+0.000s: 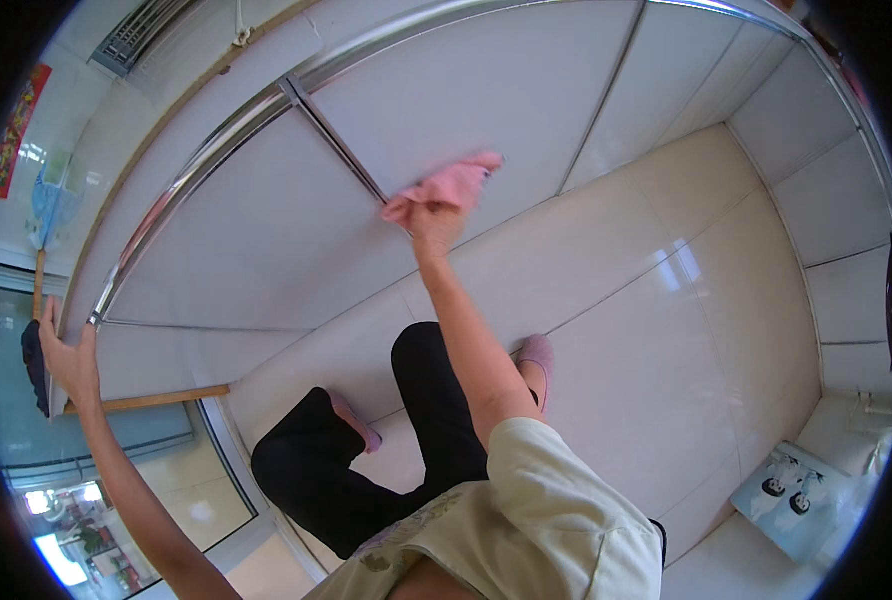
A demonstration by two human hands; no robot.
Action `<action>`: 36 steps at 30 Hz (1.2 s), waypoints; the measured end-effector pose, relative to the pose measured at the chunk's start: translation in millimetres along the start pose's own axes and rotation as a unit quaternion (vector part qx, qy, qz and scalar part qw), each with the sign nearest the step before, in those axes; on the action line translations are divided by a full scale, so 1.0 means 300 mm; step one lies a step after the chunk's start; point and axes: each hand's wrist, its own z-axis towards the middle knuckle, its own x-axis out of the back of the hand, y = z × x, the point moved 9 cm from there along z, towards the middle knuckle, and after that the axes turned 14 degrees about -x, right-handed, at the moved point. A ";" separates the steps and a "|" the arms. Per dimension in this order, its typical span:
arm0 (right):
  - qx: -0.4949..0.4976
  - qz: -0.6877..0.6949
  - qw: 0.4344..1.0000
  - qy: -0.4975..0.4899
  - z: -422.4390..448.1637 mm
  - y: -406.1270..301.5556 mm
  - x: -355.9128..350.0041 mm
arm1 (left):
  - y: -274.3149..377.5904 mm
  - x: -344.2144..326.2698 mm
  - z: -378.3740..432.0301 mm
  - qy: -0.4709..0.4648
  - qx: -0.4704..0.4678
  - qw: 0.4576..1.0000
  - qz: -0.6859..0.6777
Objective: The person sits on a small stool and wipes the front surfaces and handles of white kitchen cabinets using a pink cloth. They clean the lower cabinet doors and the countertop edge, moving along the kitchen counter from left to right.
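My right hand (437, 225) is closed on a pink cloth (450, 187) and presses it to a white cabinet door (476, 97), just beside the metal strip between two doors. The cloth is bunched and slightly blurred. At the far left, my left hand (73, 356) rests with fingers and thumb spread over the end of the counter (90, 247), near the end of the shiny metal edge trim (191, 172). It grips the counter's edge and holds no loose object.
Glossy floor tiles (641, 330) lie below the cabinets, which curve round to the right. A light-blue box with printed figures (787, 495) stands at lower right. A glass door (213, 465) is at lower left. A metal drain grate or vent (142, 34) shows at upper left.
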 end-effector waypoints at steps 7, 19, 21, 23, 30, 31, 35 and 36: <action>-0.213 -0.094 0.971 0.061 0.058 0.666 0.030 | 0.021 0.033 -0.009 0.013 0.001 1.000 -0.011; -0.394 0.144 0.901 -0.112 0.004 0.926 -0.058 | 0.089 -0.013 0.039 0.011 -0.005 1.000 -0.016; -0.315 0.149 0.933 -0.089 -0.140 0.618 -0.136 | 0.015 0.075 -0.035 0.001 0.011 1.000 0.025; -0.186 0.179 0.964 -0.056 -0.148 0.328 -0.110 | -0.005 0.048 -0.037 0.006 0.008 1.000 0.020; 0.195 0.095 0.976 -0.025 -0.229 -0.548 -0.095 | 0.015 0.012 0.000 0.010 0.000 0.999 0.033; 0.248 0.117 0.962 -0.017 -0.249 -0.653 -0.078 | 0.013 0.003 0.004 0.009 -0.001 0.999 0.033; 0.350 0.039 0.934 -0.053 -0.241 -0.747 -0.095 | -0.002 0.010 -0.001 0.010 -0.012 0.999 0.032; 0.360 0.018 0.930 -0.069 -0.234 -0.688 -0.089 | -0.019 0.023 -0.007 0.008 -0.011 0.999 0.036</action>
